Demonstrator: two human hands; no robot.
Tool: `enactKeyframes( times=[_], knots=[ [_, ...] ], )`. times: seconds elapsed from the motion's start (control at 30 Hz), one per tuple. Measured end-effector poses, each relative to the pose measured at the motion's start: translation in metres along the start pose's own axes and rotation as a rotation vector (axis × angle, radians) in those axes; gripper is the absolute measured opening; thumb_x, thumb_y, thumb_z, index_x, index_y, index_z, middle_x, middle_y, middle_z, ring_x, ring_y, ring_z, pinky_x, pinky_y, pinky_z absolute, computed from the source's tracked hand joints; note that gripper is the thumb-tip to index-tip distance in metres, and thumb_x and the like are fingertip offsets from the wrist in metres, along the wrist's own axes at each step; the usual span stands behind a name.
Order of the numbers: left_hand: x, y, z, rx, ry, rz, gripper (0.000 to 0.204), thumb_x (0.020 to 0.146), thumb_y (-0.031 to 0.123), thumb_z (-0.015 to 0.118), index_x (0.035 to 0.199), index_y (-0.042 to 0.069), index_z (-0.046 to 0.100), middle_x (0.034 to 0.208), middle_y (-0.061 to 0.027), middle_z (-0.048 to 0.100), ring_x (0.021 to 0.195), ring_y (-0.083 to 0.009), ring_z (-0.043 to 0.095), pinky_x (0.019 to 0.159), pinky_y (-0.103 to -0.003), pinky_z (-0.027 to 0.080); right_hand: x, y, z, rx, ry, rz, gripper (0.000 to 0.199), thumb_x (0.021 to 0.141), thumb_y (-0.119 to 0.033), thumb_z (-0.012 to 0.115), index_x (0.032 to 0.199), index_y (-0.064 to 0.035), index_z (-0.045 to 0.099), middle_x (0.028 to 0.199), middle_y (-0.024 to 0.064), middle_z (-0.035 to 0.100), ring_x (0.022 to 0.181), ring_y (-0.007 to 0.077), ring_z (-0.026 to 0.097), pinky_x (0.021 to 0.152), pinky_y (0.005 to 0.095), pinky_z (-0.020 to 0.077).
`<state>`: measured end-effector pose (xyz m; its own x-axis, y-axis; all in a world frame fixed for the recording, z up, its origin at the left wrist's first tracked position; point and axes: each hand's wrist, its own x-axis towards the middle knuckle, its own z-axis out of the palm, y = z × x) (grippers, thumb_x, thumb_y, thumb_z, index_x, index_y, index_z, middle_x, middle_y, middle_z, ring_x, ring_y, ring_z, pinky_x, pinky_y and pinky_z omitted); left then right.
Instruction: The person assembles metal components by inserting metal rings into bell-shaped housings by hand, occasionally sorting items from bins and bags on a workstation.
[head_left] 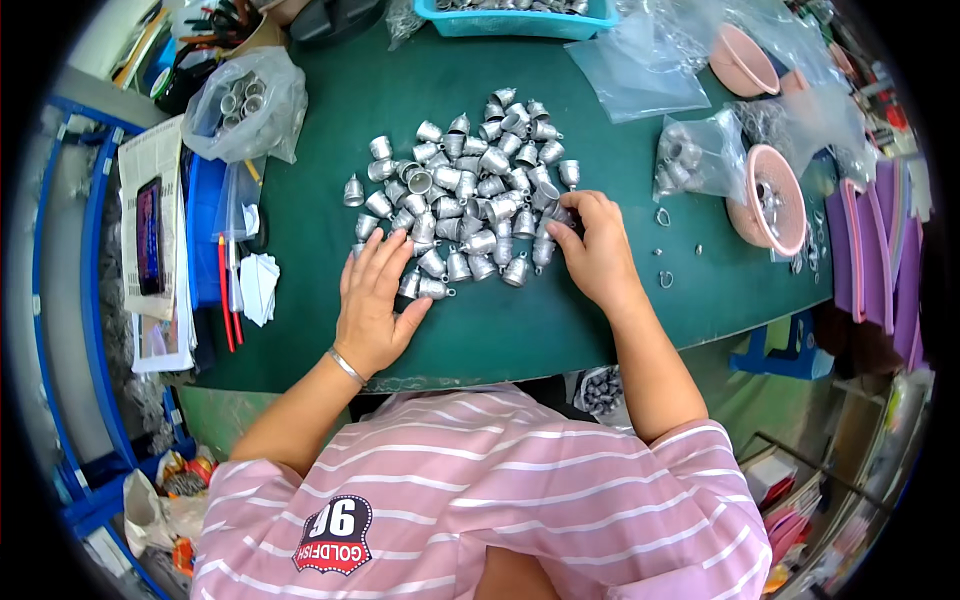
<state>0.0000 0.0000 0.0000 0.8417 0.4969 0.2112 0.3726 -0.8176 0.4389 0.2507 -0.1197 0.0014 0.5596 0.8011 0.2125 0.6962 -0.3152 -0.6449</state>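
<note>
A loose heap of small silver-grey metal bells [470,190], each a cup with a ring on top, is spread over a dark green tabletop [330,340]. Along the heap's near left edge my left hand [375,305] lies with its fingers stretched out, touching the outermost bells; a metal bangle is on that wrist. At the right edge my right hand [598,250] is bent round the bells there, thumb and fingers apart. Part of those bells is hidden behind its fingers, but none is gripped that I can see.
A turquoise tray [515,22] of metal parts stands at the far edge. Bags of bells flank the heap: one bag [247,105] left, another [697,155] right beside a pink basket [768,200]. Red pens [225,295] and a phone [150,235] lie left; small rings [665,279] lie right.
</note>
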Motion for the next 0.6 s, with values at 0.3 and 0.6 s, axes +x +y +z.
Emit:
enactKeyframes(
  times=[0.3,0.6],
  knots=[
    [-0.002,-0.003,-0.010,-0.022,0.033,0.050,0.043,0.083,0.023,0.057,0.121,0.005,0.051,0.134,-0.0126,0.044,0.130,-0.0330,0.032,0.105,-0.049,0.019,-0.031,-0.009,0.011,0.303,0.179,0.164,0.026,0.074,0.000,0.066,0.099,-0.0028,0.060,0.092,0.0110,0.059,0.080,0.0236,0.059,0.071,0.0312,0.0482],
    [0.012,0.015,-0.011,-0.534,0.284,0.200,0.043,0.071,-0.007,0.064,0.113,-0.001,0.054,0.111,-0.0143,0.051,0.094,-0.0215,0.055,0.074,-0.028,0.048,-0.041,-0.049,0.003,0.913,0.201,0.346,0.017,0.087,-0.004,0.056,0.103,0.0026,0.058,0.090,0.0068,0.062,0.073,0.0110,0.059,0.060,0.0218,0.0460]
  ],
)
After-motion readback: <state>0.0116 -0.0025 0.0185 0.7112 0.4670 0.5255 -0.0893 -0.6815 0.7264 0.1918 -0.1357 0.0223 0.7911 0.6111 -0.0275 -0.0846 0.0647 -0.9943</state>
